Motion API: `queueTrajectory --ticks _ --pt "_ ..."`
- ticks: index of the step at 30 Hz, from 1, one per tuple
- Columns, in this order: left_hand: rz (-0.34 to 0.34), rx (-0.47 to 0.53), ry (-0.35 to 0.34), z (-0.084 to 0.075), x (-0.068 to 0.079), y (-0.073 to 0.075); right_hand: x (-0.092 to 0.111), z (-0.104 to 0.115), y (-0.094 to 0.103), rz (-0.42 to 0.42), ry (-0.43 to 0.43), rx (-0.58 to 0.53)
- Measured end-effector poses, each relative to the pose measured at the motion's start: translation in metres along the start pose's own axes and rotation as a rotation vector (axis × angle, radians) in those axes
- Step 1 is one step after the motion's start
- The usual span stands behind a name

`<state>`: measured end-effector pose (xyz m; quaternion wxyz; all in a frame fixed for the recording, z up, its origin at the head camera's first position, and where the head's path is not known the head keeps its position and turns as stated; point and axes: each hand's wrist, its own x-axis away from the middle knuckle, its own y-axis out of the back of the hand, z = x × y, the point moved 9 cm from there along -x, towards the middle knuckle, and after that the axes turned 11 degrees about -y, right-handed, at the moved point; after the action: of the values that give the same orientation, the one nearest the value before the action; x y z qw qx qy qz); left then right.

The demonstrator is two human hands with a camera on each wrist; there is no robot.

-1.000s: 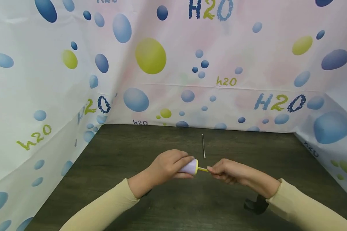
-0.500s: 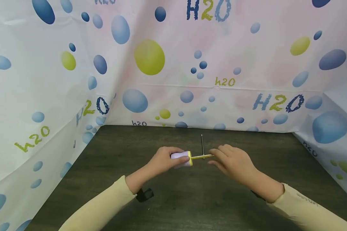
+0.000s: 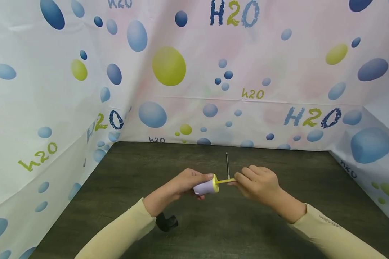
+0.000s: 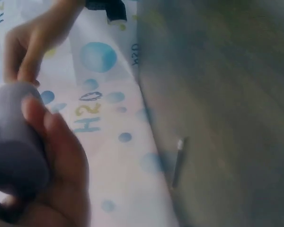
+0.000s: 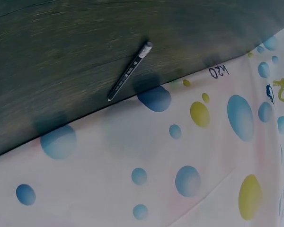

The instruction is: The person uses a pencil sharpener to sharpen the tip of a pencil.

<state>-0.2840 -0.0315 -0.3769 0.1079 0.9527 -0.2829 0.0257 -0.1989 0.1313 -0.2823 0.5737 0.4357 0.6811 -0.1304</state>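
Observation:
My left hand (image 3: 183, 184) holds a lavender, barrel-shaped pencil sharpener (image 3: 204, 187) with a yellow rim, thumb over its top side. In the left wrist view the sharpener (image 4: 16, 116) looks grey and blurred, with fingers curled along it. Out of its yellow end, toward the right, sticks a yellow pencil (image 3: 224, 181). My right hand (image 3: 260, 182) pinches the pencil's outer end, fingers curled over it. The pencil's inner end is hidden in the sharpener. Both hands are raised over the dark table.
Beyond the hands a dark pencil (image 3: 228, 164) with a white eraser end lies on the dark wooden table (image 3: 168, 158). A white sheet (image 3: 272, 61) printed with coloured drops and H2O lettering walls in the back and sides.
The right hand has turned, let its fingers loosen half a second ago, and now grips the pencil from above. The left hand has rolled the sharpener round, thumb now on top.

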Motion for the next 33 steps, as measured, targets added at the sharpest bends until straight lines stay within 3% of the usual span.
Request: queueTrajectory --ticks 3,6,8,10,12,14,16,18,20,22,25,27,28,30,33 --pt "-0.084 -0.136 -0.103 -0.010 0.001 0.006 0.002 -0.006 -0.011 0.102 -0.105 -0.027" --pt "-0.168 -0.430 -0.310 -0.030 0.004 0.009 0.009 -0.019 -0.030 0.342 -0.320 -0.141" --pt "-0.196 -0.730 -0.547 -0.049 0.011 0.003 0.022 -0.029 -0.050 0.615 -0.543 -0.342" --pt "-0.231 -1.043 -0.857 -0.067 0.024 -0.011 0.046 -0.032 -0.070 0.920 -0.836 -0.650" --pt "-0.274 -1.290 -1.182 -0.074 0.042 -0.027 0.075 -0.026 -0.082 1.218 -1.134 -0.957" --pt "-0.300 -1.427 -1.426 -0.073 0.056 -0.038 0.096 -0.015 -0.083 1.455 -1.341 -1.159" --pt "-0.289 -1.453 -1.518 -0.070 0.061 -0.041 0.105 -0.009 -0.081 1.569 -1.391 -1.230" --pt "-0.281 -1.437 -1.473 -0.070 0.059 -0.038 0.100 -0.011 -0.081 1.526 -1.312 -1.196" --pt "-0.270 -1.352 -1.307 -0.070 0.049 -0.030 0.085 -0.019 -0.080 1.358 -1.158 -1.019" --pt "-0.233 -1.175 -1.033 -0.066 0.034 -0.016 0.062 -0.026 -0.072 1.121 -0.900 -0.753" --pt "-0.163 -0.778 -0.571 -0.045 0.011 0.007 0.025 -0.022 -0.045 0.684 -0.444 -0.344" --pt "-0.109 -0.506 -0.324 -0.029 0.003 0.015 0.013 -0.014 -0.024 0.406 -0.210 -0.136" --pt "-0.074 -0.387 -0.237 -0.022 0.001 0.016 0.010 -0.010 -0.016 0.299 -0.114 -0.073" --pt "0.010 -0.209 -0.116 -0.013 0.000 0.012 0.006 -0.004 -0.006 0.188 0.009 -0.029" --pt "0.098 -0.057 -0.019 -0.005 0.003 0.003 0.004 0.004 0.005 0.064 0.106 -0.006"
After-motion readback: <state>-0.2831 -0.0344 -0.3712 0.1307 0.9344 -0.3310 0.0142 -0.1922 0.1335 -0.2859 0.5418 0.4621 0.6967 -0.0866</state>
